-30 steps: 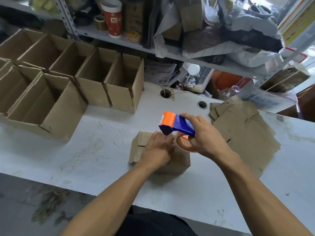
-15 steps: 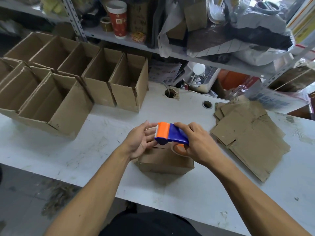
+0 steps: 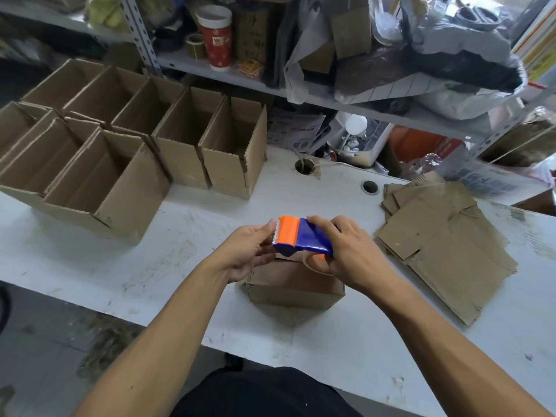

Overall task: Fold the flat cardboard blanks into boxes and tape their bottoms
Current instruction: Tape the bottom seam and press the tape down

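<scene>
A small folded cardboard box (image 3: pixel 296 285) lies upside down on the white table (image 3: pixel 150 266), just under my hands. My right hand (image 3: pixel 350 251) grips a blue and orange tape dispenser (image 3: pixel 301 236) from above, holding it a little above the box. My left hand (image 3: pixel 248 249) is raised at the dispenser's orange blade end, its fingertips at the toothed edge; whether they pinch tape I cannot tell. A stack of flat cardboard blanks (image 3: pixel 445 242) lies on the table to the right.
Several finished open boxes (image 3: pixel 231 152) stand in rows at the table's back left. Two cable holes (image 3: pixel 305 167) pierce the tabletop behind my hands. A cluttered metal shelf (image 3: pixel 240 76) with a red paper cup (image 3: pixel 215 37) and bags runs along the back.
My left hand lifted off the box bottom and came up to the dispenser's blade end. The right hand kept the dispenser above the box.
</scene>
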